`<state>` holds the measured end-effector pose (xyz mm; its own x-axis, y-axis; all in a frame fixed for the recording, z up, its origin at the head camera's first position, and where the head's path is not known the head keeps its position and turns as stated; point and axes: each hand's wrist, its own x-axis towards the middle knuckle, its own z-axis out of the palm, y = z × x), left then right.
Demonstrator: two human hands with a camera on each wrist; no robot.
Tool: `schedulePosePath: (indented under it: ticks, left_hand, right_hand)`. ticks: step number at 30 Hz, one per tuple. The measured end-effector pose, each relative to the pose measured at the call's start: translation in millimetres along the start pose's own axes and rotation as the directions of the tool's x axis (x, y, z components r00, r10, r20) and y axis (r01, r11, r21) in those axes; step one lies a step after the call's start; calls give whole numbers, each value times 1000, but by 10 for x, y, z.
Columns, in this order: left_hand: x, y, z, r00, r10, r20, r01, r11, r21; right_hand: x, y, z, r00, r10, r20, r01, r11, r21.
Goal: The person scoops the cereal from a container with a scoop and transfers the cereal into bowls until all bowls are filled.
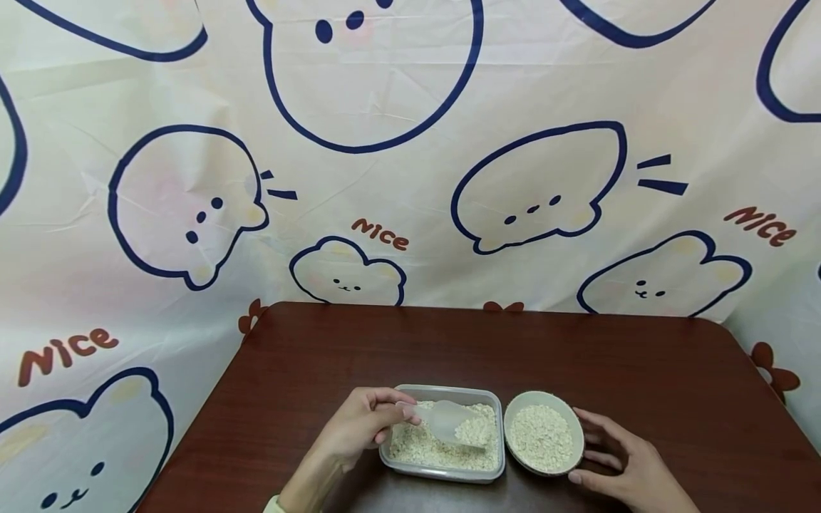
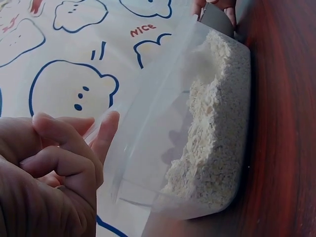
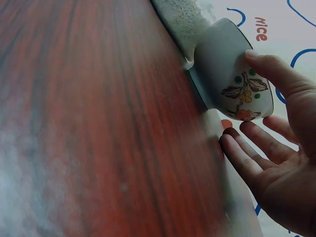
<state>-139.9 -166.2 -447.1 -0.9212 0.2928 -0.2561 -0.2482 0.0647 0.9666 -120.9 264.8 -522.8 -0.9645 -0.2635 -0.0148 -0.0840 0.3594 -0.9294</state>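
In the head view my left hand (image 1: 368, 420) pinches the handle of a translucent white scoop (image 1: 442, 419). Pale flakes that look like oats lie in the scoop's mouth. Below it stands a clear plastic container (image 1: 442, 473) holding more of these flakes (image 2: 207, 143). To its right is a white bowl (image 1: 544, 470), also filled with flakes (image 1: 541, 438). My right hand (image 1: 618, 456) is at the bowl's right side, thumb and index finger touching it. In the right wrist view the other fingers (image 3: 247, 158) extend loosely beside the bowl, which has a painted flower pattern (image 3: 244, 94).
All of this stands near the front of a dark reddish-brown wooden table (image 1: 410, 342). Behind the table and at its sides hangs a pale cloth (image 1: 410, 185) printed with cartoon bears. The container and bowl stand close together.
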Motion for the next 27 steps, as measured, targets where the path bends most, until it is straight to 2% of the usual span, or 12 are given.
schedulePosePath:
  ticks: [13, 27]
  left_hand:
    - [-34, 39, -57, 998, 38, -45, -37, 999, 4]
    - [-37, 70, -79, 996, 76, -45, -76, 997, 9]
  right_hand:
    - [-11, -16, 8, 1000, -12, -3, 11, 1000, -8]
    - [1, -10, 6, 1000, 18, -2, -18, 1000, -8]
